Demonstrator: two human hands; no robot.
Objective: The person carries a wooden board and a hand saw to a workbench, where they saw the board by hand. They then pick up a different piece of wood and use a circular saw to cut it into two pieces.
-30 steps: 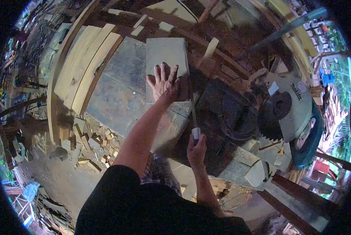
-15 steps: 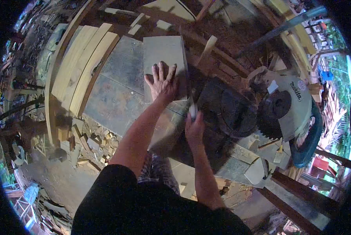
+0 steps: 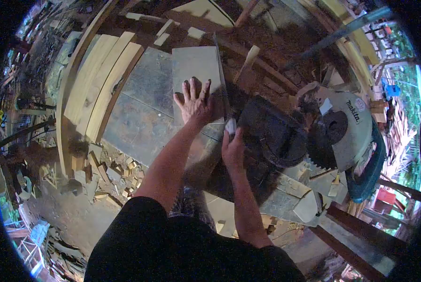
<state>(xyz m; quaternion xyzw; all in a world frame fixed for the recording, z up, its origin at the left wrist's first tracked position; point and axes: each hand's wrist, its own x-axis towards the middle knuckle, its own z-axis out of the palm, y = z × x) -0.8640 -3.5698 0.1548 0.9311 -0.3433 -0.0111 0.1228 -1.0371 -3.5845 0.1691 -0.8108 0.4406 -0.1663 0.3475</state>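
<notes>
Probably stiff and fairly light, the board (image 3: 195, 62) lies on the bench (image 3: 140, 120), best steadied flat or gripped by its edges; the left hand (image 3: 195, 107) is spread on it. The right hand (image 3: 233, 146) grips a tool (image 3: 230, 123) by its pale handle (image 3: 231, 127) beside the board's right edge. The saw (image 3: 355, 131) reads "makita"; its round sticker (image 3: 360, 104) is illegible.

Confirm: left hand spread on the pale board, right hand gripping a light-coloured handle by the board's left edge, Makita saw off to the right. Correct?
Wrong edge: the head view shows the right hand gripping the light-coloured handle by the right edge of the pale board. The left hand spread on it and Makita saw off to the right both stand.
</notes>
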